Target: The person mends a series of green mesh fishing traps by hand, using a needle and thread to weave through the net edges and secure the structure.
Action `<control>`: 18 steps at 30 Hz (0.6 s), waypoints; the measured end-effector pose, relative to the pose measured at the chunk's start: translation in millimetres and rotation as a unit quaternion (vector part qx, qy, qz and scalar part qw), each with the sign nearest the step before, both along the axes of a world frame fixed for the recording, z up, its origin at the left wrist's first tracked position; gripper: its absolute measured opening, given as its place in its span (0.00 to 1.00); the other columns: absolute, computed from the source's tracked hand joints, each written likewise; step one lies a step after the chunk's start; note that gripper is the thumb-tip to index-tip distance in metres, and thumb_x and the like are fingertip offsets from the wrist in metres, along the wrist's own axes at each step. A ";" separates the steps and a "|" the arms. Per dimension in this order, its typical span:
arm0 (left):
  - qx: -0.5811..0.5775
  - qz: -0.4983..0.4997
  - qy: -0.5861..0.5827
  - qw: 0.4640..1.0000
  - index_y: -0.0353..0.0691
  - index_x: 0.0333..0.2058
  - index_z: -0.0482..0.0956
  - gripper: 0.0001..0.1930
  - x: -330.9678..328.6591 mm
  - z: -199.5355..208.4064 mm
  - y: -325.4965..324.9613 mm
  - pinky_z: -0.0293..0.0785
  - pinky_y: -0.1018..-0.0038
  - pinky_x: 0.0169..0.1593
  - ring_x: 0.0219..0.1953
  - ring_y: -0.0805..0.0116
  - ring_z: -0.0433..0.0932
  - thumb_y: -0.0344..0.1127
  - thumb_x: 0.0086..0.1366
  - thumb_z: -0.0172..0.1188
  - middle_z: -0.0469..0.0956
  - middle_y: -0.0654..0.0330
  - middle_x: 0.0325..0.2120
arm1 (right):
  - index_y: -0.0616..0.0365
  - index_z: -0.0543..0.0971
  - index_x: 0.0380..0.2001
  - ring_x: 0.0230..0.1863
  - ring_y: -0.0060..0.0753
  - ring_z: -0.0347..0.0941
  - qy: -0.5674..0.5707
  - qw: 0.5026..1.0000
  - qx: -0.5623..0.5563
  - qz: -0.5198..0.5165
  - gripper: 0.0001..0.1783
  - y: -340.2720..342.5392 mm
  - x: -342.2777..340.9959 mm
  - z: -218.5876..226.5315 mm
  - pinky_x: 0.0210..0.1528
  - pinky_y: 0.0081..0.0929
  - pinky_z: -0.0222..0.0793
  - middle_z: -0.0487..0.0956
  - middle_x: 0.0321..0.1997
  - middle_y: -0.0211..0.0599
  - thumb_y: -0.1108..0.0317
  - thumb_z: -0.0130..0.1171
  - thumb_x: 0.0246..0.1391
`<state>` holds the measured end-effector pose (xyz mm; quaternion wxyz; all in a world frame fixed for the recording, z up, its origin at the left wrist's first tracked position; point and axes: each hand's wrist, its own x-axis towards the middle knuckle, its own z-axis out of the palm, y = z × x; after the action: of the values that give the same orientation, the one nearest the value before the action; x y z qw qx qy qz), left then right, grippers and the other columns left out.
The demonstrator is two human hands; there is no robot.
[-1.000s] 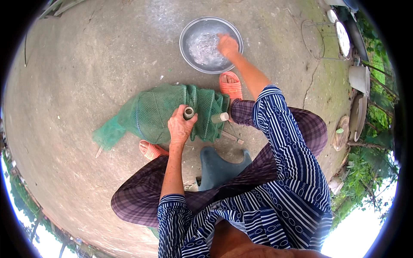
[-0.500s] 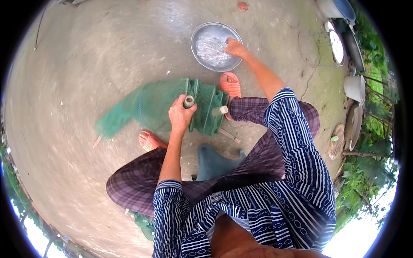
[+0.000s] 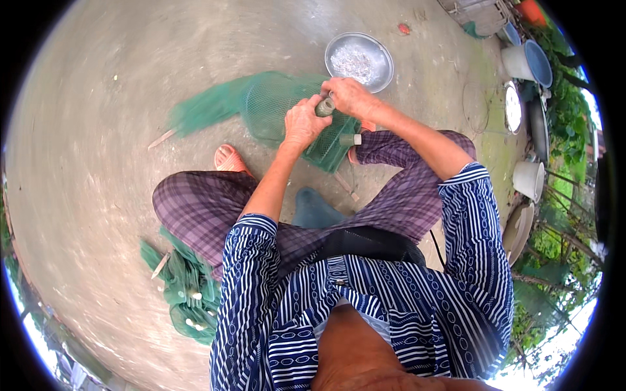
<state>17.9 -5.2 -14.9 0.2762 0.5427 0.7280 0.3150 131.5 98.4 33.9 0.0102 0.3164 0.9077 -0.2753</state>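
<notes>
A green mesh net trap (image 3: 267, 107) lies on the concrete between my feet, gathered in folds at its right end. My left hand (image 3: 304, 122) is wrapped round a short, pale greenish tube (image 3: 325, 107) at the net, its round mouth facing up. Right at that mouth is my right hand (image 3: 352, 98), fingers pinched together; what they hold is hidden. Another whitish tube (image 3: 351, 139) sticks out of the folds. Just beyond my right hand stands a round metal basin (image 3: 386, 79) with small silvery bits (image 3: 352, 64) in it.
A second green net (image 3: 189, 287) lies heaped beside my left leg. Between my legs is a blue-grey object (image 3: 313, 210). Along the right edge stand a blue-lined bucket (image 3: 515, 62) and a whitish bucket (image 3: 527, 179). A small red thing (image 3: 404, 29) lies beyond the basin.
My right hand has left the basin and come to the tube's mouth beside my left hand. My left hand, still round the tube, has moved up and right, and the view has shifted.
</notes>
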 end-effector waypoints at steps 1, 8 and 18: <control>-0.008 -0.001 -0.003 1.000 0.44 0.35 0.74 0.20 -1.9 4.7 -1.9 0.69 0.62 0.38 0.34 0.53 0.73 0.42 0.40 0.62 0.75 0.54 0.31 | 0.59 0.75 0.32 0.41 0.50 0.70 0.001 1.000 0.002 0.010 0.14 -6.5 -3.6 6.0 0.43 0.37 0.66 0.75 0.37 0.47 0.73 0.45 0.41; -0.022 -0.020 0.007 1.000 0.45 0.36 0.74 0.21 -3.4 -18.1 -5.5 0.69 0.62 0.38 0.34 0.52 0.74 0.41 0.39 0.62 0.75 0.53 0.30 | 0.59 0.67 0.46 0.44 0.51 0.67 0.064 0.997 -0.004 0.046 0.22 -24.3 15.2 -13.0 0.46 0.39 0.63 0.73 0.39 0.48 0.75 0.47 0.43; -0.038 -0.045 0.024 0.998 0.48 0.37 0.73 0.20 -1.1 -27.5 -8.4 0.70 0.60 0.38 0.34 0.51 0.74 0.40 0.41 0.61 0.73 0.53 0.30 | 0.55 0.67 0.44 0.41 0.45 0.69 0.039 0.995 -0.012 0.095 0.21 -24.0 23.9 -15.9 0.41 0.35 0.66 0.71 0.38 0.40 0.74 0.53 0.43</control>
<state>16.8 -13.6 -42.4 0.2932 0.5709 0.7210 0.2612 155.3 74.4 18.0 0.0046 0.2177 0.9301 -0.2957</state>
